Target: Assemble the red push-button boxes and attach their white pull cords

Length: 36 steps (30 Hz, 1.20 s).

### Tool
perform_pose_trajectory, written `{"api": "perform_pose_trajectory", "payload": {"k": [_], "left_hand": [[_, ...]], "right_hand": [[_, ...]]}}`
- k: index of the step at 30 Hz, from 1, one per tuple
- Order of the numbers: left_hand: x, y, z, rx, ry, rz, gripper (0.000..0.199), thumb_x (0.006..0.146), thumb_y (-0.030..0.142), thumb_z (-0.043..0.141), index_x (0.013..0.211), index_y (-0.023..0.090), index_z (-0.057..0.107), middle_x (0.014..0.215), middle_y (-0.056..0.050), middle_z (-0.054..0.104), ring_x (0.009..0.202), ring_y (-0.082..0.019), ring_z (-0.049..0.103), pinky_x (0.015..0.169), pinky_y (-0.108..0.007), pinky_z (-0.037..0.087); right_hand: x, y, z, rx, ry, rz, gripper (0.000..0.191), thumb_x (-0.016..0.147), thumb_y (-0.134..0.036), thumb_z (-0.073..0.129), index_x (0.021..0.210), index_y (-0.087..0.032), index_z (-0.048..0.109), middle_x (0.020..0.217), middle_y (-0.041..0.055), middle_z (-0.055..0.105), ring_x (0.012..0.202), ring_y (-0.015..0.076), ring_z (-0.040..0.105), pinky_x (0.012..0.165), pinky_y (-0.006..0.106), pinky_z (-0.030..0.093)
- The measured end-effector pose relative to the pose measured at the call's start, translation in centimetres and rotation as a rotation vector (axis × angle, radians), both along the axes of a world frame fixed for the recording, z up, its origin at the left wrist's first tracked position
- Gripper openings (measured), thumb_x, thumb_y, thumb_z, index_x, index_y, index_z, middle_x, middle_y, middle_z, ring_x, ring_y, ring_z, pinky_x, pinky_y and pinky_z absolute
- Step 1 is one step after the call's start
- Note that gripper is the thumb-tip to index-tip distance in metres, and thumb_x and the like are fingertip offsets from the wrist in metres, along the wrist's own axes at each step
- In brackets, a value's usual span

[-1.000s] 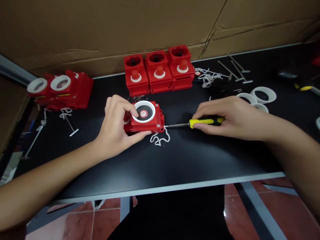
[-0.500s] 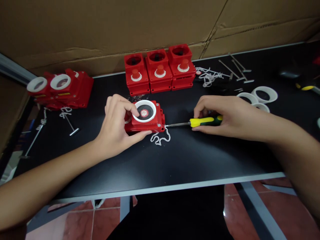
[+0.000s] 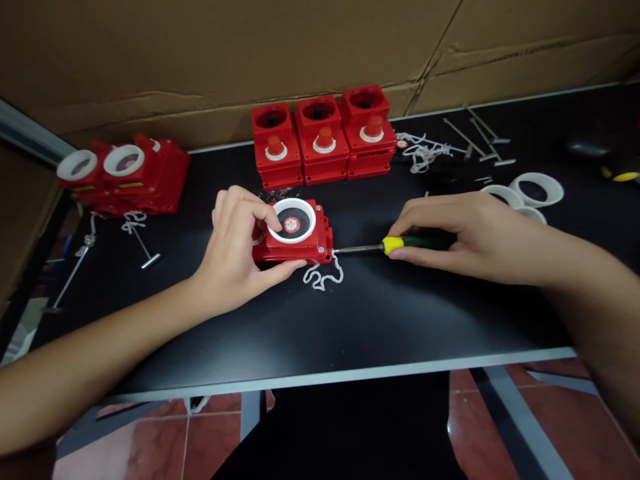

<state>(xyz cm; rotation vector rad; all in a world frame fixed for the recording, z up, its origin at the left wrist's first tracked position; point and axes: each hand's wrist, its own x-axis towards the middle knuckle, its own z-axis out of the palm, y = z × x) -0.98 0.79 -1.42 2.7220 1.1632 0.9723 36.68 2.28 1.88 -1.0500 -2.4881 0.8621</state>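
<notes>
My left hand (image 3: 245, 243) grips a red box (image 3: 300, 251) that lies on the black table, thumb along its near side and fingers over its top. A white ring (image 3: 314, 227) with a dark disc and a red-and-white emblem inside sits on the box. White cord (image 3: 323, 283) trails from its right end. My right hand (image 3: 450, 233) is closed around a screwdriver (image 3: 417, 243) with a yellow and dark green handle. The screwdriver's shaft reaches left to the box's right end; its tip is too small to make out there.
Three red boxes (image 3: 323, 157) stand against the cardboard at the back. Two more with white rings (image 3: 165, 177) sit at the left, metal T-bars (image 3: 145, 250) hanging on cords. Loose T-bars (image 3: 480, 140) and white rings (image 3: 540, 190) lie at the right. The table's front edge (image 3: 340, 380) is near.
My right fingers have shifted on the screwdriver's handle, and the handle has turned, showing more green. My left hand still holds the box; the whole view has moved slightly.
</notes>
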Motion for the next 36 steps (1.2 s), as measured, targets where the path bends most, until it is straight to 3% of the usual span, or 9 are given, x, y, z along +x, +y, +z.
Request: {"api": "perform_pose_trajectory", "payload": {"k": [6,13,22,31,36], "left_hand": [[0.08,-0.03,-0.1,0.012,-0.014,-0.01,0.045,0.102,0.044,0.091,0.122,0.028,0.054,0.116,-0.007,0.063,0.105,-0.031,0.063,0.09,-0.05,0.057],[0.1,0.04,0.01,0.027,0.009,-0.023,0.045,0.104,0.047,0.09,0.122,0.03,0.052,0.116,-0.006,0.063,0.106,-0.03,0.063,0.091,-0.049,0.059],[0.04,0.07,-0.01,0.008,-0.016,-0.036,0.046,0.103,0.045,0.09,0.125,0.031,0.052,0.118,-0.007,0.064,0.107,-0.031,0.064,0.091,-0.05,0.058],[0.15,0.12,0.06,0.065,0.029,-0.034,0.04,0.105,0.042,0.087,0.122,0.029,0.053,0.116,-0.006,0.062,0.107,-0.03,0.065,0.092,-0.05,0.058],[0.23,-0.07,0.07,0.063,0.017,-0.028,0.042,0.103,0.04,0.087,0.124,0.029,0.052,0.118,-0.007,0.063,0.107,-0.031,0.065,0.092,-0.051,0.057]], "right_hand": [[0.08,0.06,-0.36,0.011,-0.028,0.005,0.035,0.112,-0.06,0.067,0.11,-0.028,0.08,0.101,0.0057,0.083,0.083,0.0252,0.078,0.075,0.042,0.056],[0.12,-0.07,-0.87,0.019,-0.015,-0.079,0.024,0.097,-0.048,0.082,0.107,-0.029,0.073,0.096,0.0052,0.078,0.08,0.0255,0.07,0.069,0.041,0.052],[-0.01,-0.08,-0.35,0.037,0.002,-0.027,0.023,0.103,-0.054,0.079,0.104,-0.03,0.077,0.098,0.0054,0.082,0.083,0.0271,0.075,0.075,0.043,0.055],[-0.34,-0.16,-0.23,-0.029,-0.01,0.003,0.037,0.113,-0.06,0.063,0.106,-0.029,0.082,0.099,0.005,0.083,0.085,0.0269,0.078,0.078,0.043,0.054],[-0.27,-0.05,-0.55,-0.024,-0.007,-0.035,0.032,0.103,-0.06,0.078,0.111,-0.029,0.08,0.105,0.005,0.082,0.088,0.0274,0.076,0.079,0.043,0.054]]}}
